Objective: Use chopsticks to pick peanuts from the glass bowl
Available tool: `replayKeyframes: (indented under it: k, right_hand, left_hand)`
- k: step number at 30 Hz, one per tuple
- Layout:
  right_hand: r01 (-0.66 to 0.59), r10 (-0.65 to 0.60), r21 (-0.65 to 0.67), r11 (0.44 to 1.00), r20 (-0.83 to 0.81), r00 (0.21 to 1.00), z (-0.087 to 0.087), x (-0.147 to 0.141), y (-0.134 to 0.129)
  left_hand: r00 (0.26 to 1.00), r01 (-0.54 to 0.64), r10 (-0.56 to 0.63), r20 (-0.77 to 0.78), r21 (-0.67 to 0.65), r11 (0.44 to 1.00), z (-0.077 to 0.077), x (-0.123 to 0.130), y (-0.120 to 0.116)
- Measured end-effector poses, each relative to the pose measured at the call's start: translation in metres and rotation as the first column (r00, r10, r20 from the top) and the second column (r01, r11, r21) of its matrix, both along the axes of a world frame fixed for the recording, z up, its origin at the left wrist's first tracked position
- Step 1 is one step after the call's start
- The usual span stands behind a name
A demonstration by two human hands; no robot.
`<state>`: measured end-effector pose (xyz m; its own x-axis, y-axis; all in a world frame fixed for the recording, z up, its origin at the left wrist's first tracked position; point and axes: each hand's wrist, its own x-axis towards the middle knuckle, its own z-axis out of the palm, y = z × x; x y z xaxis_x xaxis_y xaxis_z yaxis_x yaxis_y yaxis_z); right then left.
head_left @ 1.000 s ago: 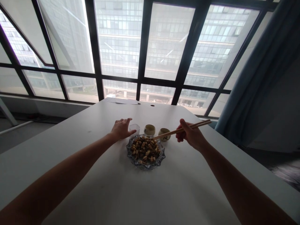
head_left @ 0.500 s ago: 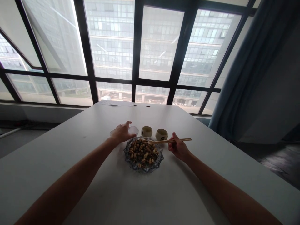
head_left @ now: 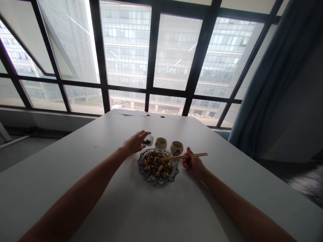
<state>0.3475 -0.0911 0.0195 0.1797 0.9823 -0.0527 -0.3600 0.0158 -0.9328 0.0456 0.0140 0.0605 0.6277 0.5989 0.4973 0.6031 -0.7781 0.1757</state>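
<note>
My left hand (head_left: pixel 136 142) has its thumb and fingers curved round the left side of a small clear cup (head_left: pixel 150 138), which has dark bits inside. My right hand (head_left: pixel 193 162) grips a pair of wooden chopsticks (head_left: pixel 181 156), their tips over the nuts (head_left: pixel 157 166). These nuts fill a scalloped glass bowl (head_left: pixel 161 183) between the two hands. Behind the bowl stand two cream cups with dark characters, one (head_left: pixel 160 143) beside the clear cup and the other (head_left: pixel 176 148) near my right hand.
The white table (head_left: pixel 151 215) reaches toward tall windows with dark frames. Papers (head_left: pixel 131 113) lie at its far edge, near a round dark hole (head_left: pixel 162 117). Part of a clear object (head_left: pixel 125 142) shows behind my left hand. A blue curtain (head_left: pixel 254 90) hangs at the right.
The clear cup now shows dark bits inside and sits more upright by my left hand. The chopstick tips have moved lower over the nuts. The whole view has shifted slightly.
</note>
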Motion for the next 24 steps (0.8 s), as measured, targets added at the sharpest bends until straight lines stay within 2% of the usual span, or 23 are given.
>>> replayKeyframes:
  k: [5,10,15,16,18,19,22,24]
  right_hand:
    - [-0.011,0.011,0.008,1.0,0.022,1.0,0.0,0.0,-0.001]
    - [0.003,-0.005,0.05,0.999,0.059,0.998,0.001,0.001,0.0]
    - [0.105,-0.118,0.186,0.977,0.062,0.991,0.022,-0.011,0.001]
    - [0.128,-0.15,0.235,0.963,0.077,0.986,0.028,-0.017,-0.001]
    - [0.171,-0.261,0.405,0.898,0.18,0.948,0.041,-0.031,-0.006]
    - [0.151,-0.301,0.481,0.863,0.251,0.92,0.046,-0.039,-0.009]
    - [-0.02,-0.359,0.624,0.781,0.474,0.804,0.058,-0.058,-0.014]
    - [-0.177,-0.377,0.648,0.74,0.619,0.689,0.062,-0.067,-0.012]
  left_hand:
    - [0.998,0.061,-0.06,-0.03,0.026,0.998,0.003,0.0,-0.003]
    - [0.998,0.051,-0.051,-0.037,-0.003,0.999,0.005,0.0,-0.006]
    - [0.998,0.059,-0.059,-0.006,-0.036,0.998,0.008,-0.003,-0.005]
    - [0.998,0.061,-0.061,-0.001,-0.032,0.998,0.008,-0.004,-0.004]
    - [0.998,0.064,-0.064,0.001,-0.022,0.998,0.008,-0.005,-0.002]
    - [0.998,0.067,-0.067,0.004,-0.018,0.998,0.007,-0.006,-0.002]
    - [0.996,0.08,-0.079,0.035,-0.017,0.997,0.007,-0.007,0.0]
    - [0.995,0.086,-0.084,0.06,-0.019,0.996,0.007,-0.008,0.001]
